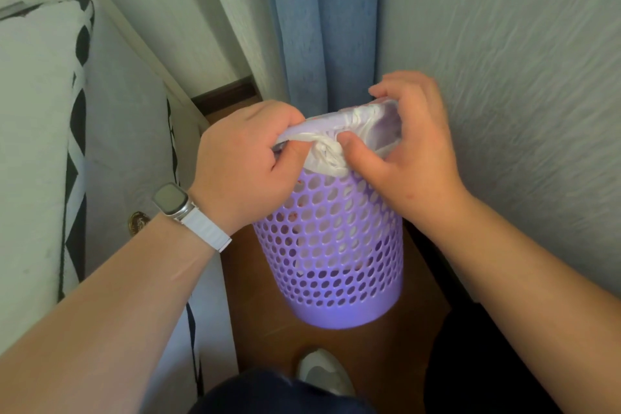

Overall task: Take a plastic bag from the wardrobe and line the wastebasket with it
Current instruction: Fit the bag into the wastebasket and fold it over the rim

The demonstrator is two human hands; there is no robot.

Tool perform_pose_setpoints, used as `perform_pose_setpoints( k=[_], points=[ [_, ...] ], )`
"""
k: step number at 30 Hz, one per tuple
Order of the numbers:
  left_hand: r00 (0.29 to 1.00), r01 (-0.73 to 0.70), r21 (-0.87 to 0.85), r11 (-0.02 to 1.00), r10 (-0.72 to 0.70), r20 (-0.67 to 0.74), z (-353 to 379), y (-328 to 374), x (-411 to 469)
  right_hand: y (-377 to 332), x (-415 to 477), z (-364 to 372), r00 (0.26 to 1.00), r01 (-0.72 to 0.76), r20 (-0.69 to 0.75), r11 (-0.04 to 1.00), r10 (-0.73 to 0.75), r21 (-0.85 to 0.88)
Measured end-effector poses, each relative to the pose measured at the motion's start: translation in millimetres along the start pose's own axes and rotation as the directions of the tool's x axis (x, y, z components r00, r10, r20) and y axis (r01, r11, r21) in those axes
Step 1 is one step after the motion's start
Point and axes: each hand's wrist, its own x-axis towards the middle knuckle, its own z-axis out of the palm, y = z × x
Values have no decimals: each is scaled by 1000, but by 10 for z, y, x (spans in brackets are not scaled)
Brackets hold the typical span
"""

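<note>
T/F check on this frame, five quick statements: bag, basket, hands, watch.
1. The white plastic bag is folded over the rim of the wastebasket. True.
2. The wastebasket is solid green. False: it is purple with round holes.
3. Both hands are at the rim. True: the left hand and the right hand each have a grip on the bag there.
4. A watch sits on the right wrist. False: left wrist.
5. The wastebasket stands on a table. False: on the brown floor.
</note>
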Motion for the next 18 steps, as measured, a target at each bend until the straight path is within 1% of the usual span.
perform_pose_setpoints(
  k=[3,5,11,14,18],
  points=[
    [1000,12,14,1000,-11,-14,16,34,-6,29,-19,15,999,48,27,998,-47,-33],
    [1000,5,-7,1000,-5,-2,29,60,-14,31,-31,17,997,71,24,996,-70,-52],
    [998,-41,-82,996,45,43,15,95,-9,34,-66,23,998,60,14,995,-59,-76],
    [999,-11,-90,996,13,30,18,100,0,11,-66,25,998,68,15,994,-67,-84],
    [999,33,-37,999,-32,10,52,98,-11,6,-69,26,998,61,21,994,-59,-90]
  ],
)
